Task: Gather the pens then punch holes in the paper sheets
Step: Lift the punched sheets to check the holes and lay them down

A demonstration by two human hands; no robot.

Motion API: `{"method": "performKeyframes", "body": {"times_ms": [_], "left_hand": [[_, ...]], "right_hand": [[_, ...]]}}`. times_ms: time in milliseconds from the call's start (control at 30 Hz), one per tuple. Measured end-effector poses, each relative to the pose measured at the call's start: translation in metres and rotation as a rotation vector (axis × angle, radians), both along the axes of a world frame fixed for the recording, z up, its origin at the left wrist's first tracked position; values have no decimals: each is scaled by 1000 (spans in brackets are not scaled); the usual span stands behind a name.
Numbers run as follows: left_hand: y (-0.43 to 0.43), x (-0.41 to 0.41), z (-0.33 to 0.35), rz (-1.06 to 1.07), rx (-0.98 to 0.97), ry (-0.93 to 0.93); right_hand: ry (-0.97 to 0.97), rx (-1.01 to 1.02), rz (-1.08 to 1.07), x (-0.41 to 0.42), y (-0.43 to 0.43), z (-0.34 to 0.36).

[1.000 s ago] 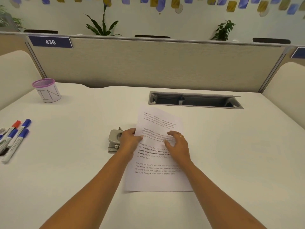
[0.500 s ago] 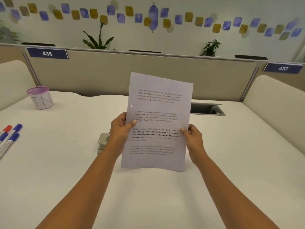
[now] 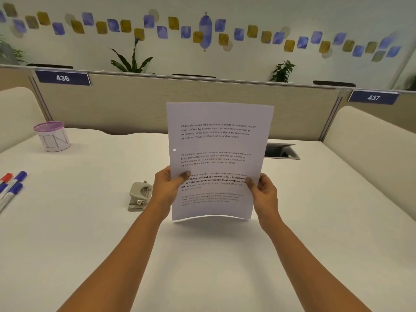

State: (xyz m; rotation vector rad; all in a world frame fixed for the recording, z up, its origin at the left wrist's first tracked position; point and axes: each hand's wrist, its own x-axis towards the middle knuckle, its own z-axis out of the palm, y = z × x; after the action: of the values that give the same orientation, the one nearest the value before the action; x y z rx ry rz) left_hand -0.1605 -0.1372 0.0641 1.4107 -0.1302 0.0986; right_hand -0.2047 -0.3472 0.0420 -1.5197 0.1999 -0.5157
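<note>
I hold printed paper sheets [image 3: 217,145] upright above the white desk [image 3: 90,233]. One punched hole shows near the left margin. My left hand [image 3: 167,190] pinches the left edge, thumb on the printed face. My right hand [image 3: 262,191] pinches the right edge the same way. A grey hole punch [image 3: 139,195] lies on the desk just left of my left hand, untouched. Several marker pens [image 3: 12,185] with blue and red caps lie at the desk's far left edge.
A white cup with a purple rim [image 3: 53,136] stands at the back left. A cable tray opening [image 3: 281,150] is set into the desk behind the sheets. A beige partition [image 3: 202,104] closes the back; padded side panels flank the desk.
The sheets lay flat on the desk beside the punch; both hands have lifted them upright in front of me, and my view has tilted upward.
</note>
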Motion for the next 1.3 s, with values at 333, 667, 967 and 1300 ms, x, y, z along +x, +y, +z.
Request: {"method": "performKeyframes", "body": {"times_ms": [333, 667, 967, 1300], "left_hand": [[2, 6, -10, -60, 24, 19], [-10, 4, 7, 55, -338, 11], [-23, 3, 4, -63, -449, 103], [26, 25, -1, 155, -249, 121]], "right_hand": [[88, -81, 81, -4, -14, -24], [305, -83, 57, -4, -25, -35], [53, 248, 248, 7, 1, -12], [-81, 142, 71, 2, -50, 13]]}}
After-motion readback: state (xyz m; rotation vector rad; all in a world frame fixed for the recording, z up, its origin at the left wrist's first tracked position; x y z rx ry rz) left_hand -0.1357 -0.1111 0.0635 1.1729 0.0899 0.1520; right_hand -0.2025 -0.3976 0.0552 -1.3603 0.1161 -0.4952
